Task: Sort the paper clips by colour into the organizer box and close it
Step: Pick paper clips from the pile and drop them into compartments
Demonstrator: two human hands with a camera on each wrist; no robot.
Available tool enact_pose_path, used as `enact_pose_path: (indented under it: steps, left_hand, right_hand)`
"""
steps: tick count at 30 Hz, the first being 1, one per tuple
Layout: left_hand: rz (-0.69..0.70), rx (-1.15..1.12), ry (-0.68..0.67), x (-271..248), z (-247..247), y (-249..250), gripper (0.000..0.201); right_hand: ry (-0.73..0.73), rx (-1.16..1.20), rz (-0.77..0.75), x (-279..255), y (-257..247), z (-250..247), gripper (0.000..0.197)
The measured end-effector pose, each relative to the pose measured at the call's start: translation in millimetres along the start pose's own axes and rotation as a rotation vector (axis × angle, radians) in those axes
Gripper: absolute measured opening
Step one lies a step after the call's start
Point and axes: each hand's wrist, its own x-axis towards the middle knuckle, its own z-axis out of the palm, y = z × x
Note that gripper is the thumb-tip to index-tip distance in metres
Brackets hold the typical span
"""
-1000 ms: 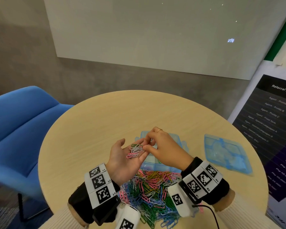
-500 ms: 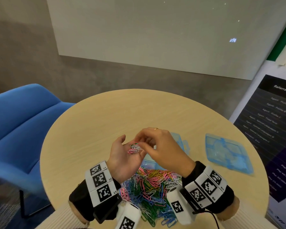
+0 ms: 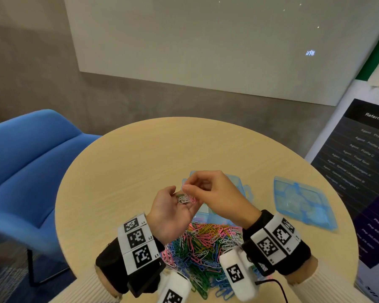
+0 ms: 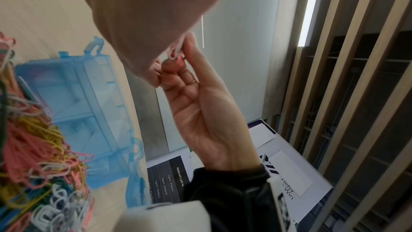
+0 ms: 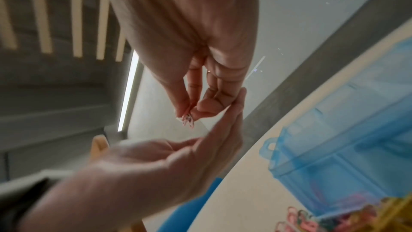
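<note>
Since a second ago the right hand (image 3: 214, 193) has lifted slightly off the left palm, and the small cluster of clips there has shifted toward the fingers. That cluster of paper clips (image 3: 185, 199), white with some pink and a little green, lies in the upturned left hand (image 3: 171, 212), whose fingers are loosely cupped around it without gripping. The right hand pinches a clip or two, white with pink as far as the right wrist view shows, between thumb and forefinger directly above the cluster, so it is the nearer hand to what gets sorted next; their long axis cannot be told. The organizer box (image 3: 239, 182) sits open on the bench (image 3: 129, 171) just beyond and below both hands, so the drop would go forward and down. Its compartments look mostly empty, though something pink shows faintly in one. The detached lid (image 3: 302, 202) lies to the right, well apart. The main pile (image 3: 204, 248) of mixed clips lies between the wrists, touching the box's near edge.
</note>
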Motion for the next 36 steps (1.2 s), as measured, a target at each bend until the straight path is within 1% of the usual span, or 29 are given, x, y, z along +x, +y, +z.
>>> enact_pose_path:
  steps: [2, 4, 8, 12, 14, 19, 22, 27, 30, 32, 34, 36]
  left_hand:
    - [-0.002, 0.0, 0.002, 0.2, 0.3, 0.1, 0.038]
    - [0.006, 0.01, 0.021, 0.1, 1.5, -1.3, 0.031]
    - [0.013, -0.011, 0.055, -1.0, 4.7, -2.2, 0.038]
    - [-0.013, -0.089, 0.033, -4.1, 8.2, -3.2, 0.041]
    - [-0.018, -0.083, 0.03, -4.9, 8.0, -3.9, 0.044]
    - [-0.013, -0.062, 0.006, -5.8, 8.2, -2.9, 0.04]
    - [-0.012, -0.058, 0.005, -6.6, 10.5, -2.5, 0.043]
    - [-0.023, -0.077, -0.016, -9.3, 11.6, -1.9, 0.045]
    - [-0.013, -0.079, 0.009, -6.5, 9.6, -0.4, 0.047]
    - [0.025, -0.099, 0.035, -1.7, 6.6, 2.9, 0.046]
    - [0.057, -0.086, 0.064, 3.5, 3.0, 8.5, 0.046]
    - [0.052, -0.042, 0.078, 6.5, 1.1, 12.0, 0.046]
  right_hand:
    - [0.003, 0.101, 0.048, 0.1, -0.8, -3.2, 0.012]
    - [0.014, 0.168, 0.064, 0.0, -2.2, -5.7, 0.016]
    - [0.061, 0.255, 0.089, -0.2, -1.6, -8.6, 0.011]
    - [0.088, 0.171, 0.079, 0.6, 1.3, -5.2, 0.007]
    - [0.099, 0.131, 0.079, 1.3, 3.3, -4.1, 0.004]
    - [0.072, 0.075, 0.084, 2.1, 3.5, -4.8, 0.009]
    - [0.081, 0.045, 0.09, 2.0, 2.0, -4.6, 0.006]
    - [0.085, 0.117, 0.096, 2.3, 1.7, -8.2, 0.005]
    - [0.103, 0.105, 0.08, 2.7, 0.7, -11.9, 0.005]
    - [0.141, 0.094, 0.081, 4.4, 1.7, -17.1, 0.006]
    - [0.169, 0.12, 0.095, 6.6, 3.2, -22.8, 0.007]
    - [0.165, 0.164, 0.118, 7.5, 5.0, -25.0, 0.008]
